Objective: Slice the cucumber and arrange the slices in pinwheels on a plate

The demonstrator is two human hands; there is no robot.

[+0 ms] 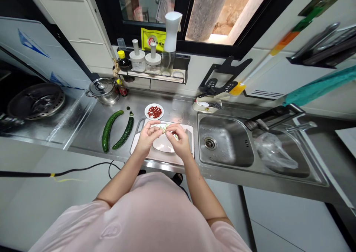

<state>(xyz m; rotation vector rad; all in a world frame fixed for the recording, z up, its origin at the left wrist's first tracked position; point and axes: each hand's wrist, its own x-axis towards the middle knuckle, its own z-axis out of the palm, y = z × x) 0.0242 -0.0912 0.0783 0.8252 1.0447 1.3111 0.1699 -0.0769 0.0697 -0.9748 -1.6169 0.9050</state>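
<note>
My left hand (149,137) and my right hand (178,139) meet over a white plate (163,147) on a light cutting board (155,155). Thin pale-green cucumber slices (164,129) show between the fingertips, and both hands are closed in a pinch on them. More slices lie on the plate behind the fingers, partly hidden. Left of the board are a whole cucumber (110,130) and a second, shorter cucumber (124,134), with small cut-off ends beyond it. Just behind the board sits a small white dish of chopped red chili (154,112).
To the right is a steel sink (226,141); a clear plastic bag (275,152) lies in its second basin. A lidded pot (103,90) stands at the back left, a wok (36,100) farther left. A wall shelf (155,76) carries jars and bottles.
</note>
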